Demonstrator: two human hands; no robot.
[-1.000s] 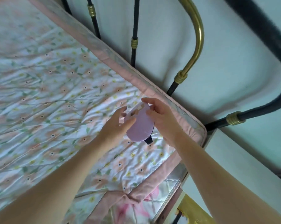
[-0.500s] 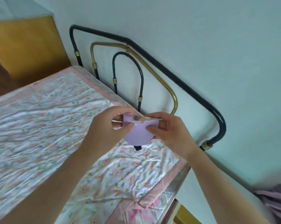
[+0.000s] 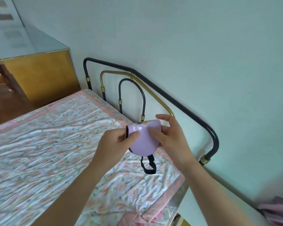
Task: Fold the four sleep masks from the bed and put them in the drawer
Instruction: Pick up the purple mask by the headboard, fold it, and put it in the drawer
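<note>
Above the floral bed [image 3: 44, 144], a folded lilac sleep mask [image 3: 142, 141] is pinched shut by the left hand [image 3: 114, 144] and right hand [image 3: 170, 137], apparently so the fold is kept.

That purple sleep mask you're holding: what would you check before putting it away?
1. Purple sleep mask folded in half: ok.
2. Left hand pinches its edge: ok.
3. Right hand grips the other side: ok.
4. Black strap tucked in: not ok, it dangles below the mask.
5. Drawer open and within reach: cannot tell, none in view.
6. Other masks left on the bed: cannot tell, none visible on the part shown.
</note>
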